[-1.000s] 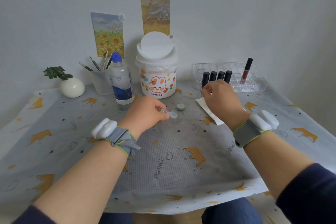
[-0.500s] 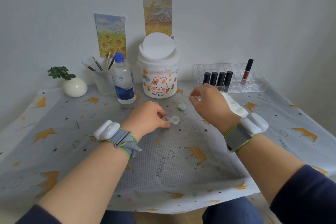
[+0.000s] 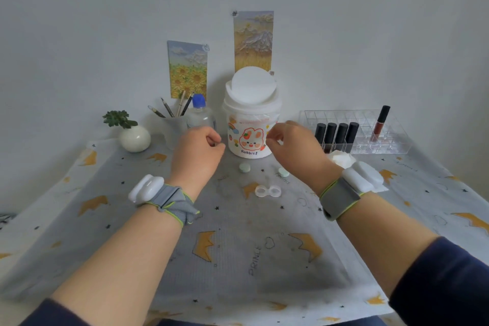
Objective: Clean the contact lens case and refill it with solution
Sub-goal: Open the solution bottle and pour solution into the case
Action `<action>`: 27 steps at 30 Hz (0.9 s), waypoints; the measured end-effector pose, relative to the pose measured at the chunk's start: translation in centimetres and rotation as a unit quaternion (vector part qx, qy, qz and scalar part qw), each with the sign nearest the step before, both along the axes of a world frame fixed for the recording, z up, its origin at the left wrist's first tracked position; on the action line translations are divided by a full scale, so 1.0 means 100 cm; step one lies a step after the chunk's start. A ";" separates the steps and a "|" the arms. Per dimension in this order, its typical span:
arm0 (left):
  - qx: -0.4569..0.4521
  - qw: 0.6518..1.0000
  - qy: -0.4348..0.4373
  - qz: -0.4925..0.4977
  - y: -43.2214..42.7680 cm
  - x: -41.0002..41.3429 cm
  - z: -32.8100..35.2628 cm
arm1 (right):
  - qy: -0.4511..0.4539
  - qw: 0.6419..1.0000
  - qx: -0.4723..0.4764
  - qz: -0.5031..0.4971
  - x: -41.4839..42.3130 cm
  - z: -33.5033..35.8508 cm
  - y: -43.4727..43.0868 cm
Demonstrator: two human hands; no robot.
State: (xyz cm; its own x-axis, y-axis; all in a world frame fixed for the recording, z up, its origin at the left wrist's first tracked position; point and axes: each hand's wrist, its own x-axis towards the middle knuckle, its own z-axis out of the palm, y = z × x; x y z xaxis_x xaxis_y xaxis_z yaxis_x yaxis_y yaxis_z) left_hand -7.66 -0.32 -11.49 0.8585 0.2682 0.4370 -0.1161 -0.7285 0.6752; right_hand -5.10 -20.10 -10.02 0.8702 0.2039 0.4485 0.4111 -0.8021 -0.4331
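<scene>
The contact lens case (image 3: 267, 191) lies open on the worktop (image 3: 238, 259), between the two forearms, and no hand touches it. Its two green caps (image 3: 244, 167) lie apart a little farther away, near the rabbit bin (image 3: 251, 137). Both hands are lifted over the worktop. The left hand (image 3: 197, 151) and the right hand (image 3: 293, 148) have loosely curled fingers, and I see nothing held in them. A crumpled tissue (image 3: 340, 160) lies just beside the right wrist, so I judge that the wiping is finished and the refill comes now. The next move asks the left hand to take the solution bottle (image 3: 199, 114), which stands just behind it. A crown-printed cloth covers the worktop, and the wall behind is plain and pale.
</scene>
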 end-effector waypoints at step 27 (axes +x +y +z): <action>-0.033 0.997 0.073 -0.003 0.049 0.046 0.021 | 0.111 0.988 0.044 0.101 0.038 0.065 0.121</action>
State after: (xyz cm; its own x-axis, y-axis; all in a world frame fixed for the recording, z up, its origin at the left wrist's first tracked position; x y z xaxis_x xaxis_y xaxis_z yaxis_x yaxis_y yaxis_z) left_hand -3.05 4.57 -9.34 0.9135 0.2874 0.2878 -0.0165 -0.6808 0.7323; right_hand -1.32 -7.95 -3.54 0.8950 0.3517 0.2743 0.4453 -0.6692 -0.5949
